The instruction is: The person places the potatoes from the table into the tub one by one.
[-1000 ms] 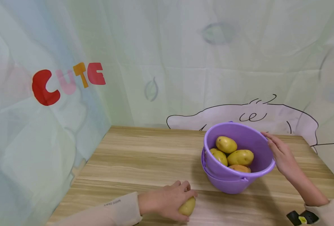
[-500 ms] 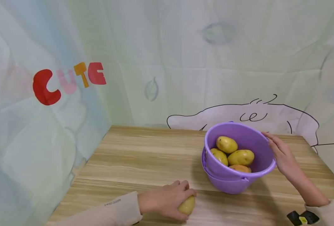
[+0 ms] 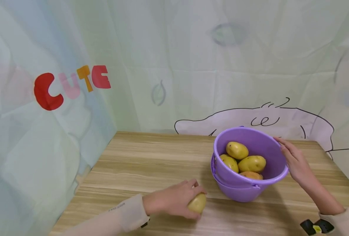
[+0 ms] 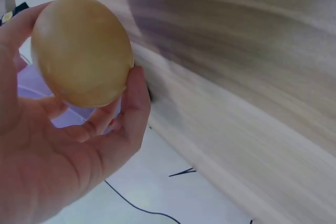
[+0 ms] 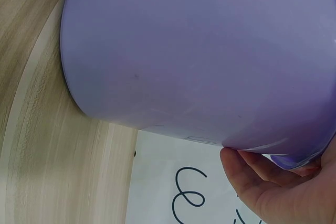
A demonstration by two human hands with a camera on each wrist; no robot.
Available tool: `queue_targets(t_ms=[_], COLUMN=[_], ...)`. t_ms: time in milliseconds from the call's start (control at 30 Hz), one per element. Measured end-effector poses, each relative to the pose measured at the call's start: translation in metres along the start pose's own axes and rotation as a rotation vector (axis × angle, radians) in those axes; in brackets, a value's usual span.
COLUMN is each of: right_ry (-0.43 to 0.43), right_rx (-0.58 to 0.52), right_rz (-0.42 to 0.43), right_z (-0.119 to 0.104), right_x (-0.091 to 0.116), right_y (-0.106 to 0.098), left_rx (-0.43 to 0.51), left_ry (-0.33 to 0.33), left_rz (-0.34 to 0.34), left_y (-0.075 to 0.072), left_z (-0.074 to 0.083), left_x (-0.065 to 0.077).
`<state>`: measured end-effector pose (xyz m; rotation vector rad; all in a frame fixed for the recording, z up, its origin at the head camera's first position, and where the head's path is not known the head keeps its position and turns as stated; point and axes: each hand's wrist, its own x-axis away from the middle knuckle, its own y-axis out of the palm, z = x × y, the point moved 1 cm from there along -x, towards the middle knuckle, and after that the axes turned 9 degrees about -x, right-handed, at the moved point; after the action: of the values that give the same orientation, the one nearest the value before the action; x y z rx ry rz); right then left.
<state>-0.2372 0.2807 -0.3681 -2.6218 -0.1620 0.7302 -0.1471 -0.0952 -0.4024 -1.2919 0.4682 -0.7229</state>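
My left hand [image 3: 177, 200] grips a yellow potato [image 3: 198, 203] low over the table, thumb on the near side and fingers round the far side. In the left wrist view the potato [image 4: 81, 51] sits between thumb and fingertips. To its right stands a purple bucket [image 3: 236, 193] holding several potatoes [image 3: 252, 164], one more orange than the others. My right hand [image 3: 296, 162] rests against the bucket's right side at the rim, fingers fairly straight. From the right wrist view, its fingertips [image 5: 229, 157] touch the outer wall of the bucket [image 5: 194, 61] just below the rim.
The wood-grain table [image 3: 150, 157] ends at the back against a pale printed curtain [image 3: 192, 65]. Another curtain side runs along the left, with the coloured letters CUTE [image 3: 47, 91]. The bucket's handle [image 3: 213, 168] hangs down against its left side.
My left hand has shifted slightly up and away from the table's near edge, with the potato in its grip. The right hand and the bucket have stayed put.
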Motion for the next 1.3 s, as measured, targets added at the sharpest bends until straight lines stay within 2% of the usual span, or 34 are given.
queue_targets(t_ms=[333, 800, 1300], right_ry=[0.013, -0.016, -0.015], right_rx=[0.001, -0.018, -0.011], right_rz=[-0.002, 0.008, 0.005], right_z=[0.0, -0.001, -0.002], right_x=[0.001, 0.0, -0.001], right_y=[-0.001, 0.0, 0.0], left_rx=[0.076, 0.154, 0.094], left_ry=[-0.002, -0.044, -0.02], left_rz=[0.034, 0.103, 0.181], left_y=[-0.01, -0.037, -0.072], left_z=[-0.009, -0.019, -0.019], left_x=[-0.004, -0.007, -0.01])
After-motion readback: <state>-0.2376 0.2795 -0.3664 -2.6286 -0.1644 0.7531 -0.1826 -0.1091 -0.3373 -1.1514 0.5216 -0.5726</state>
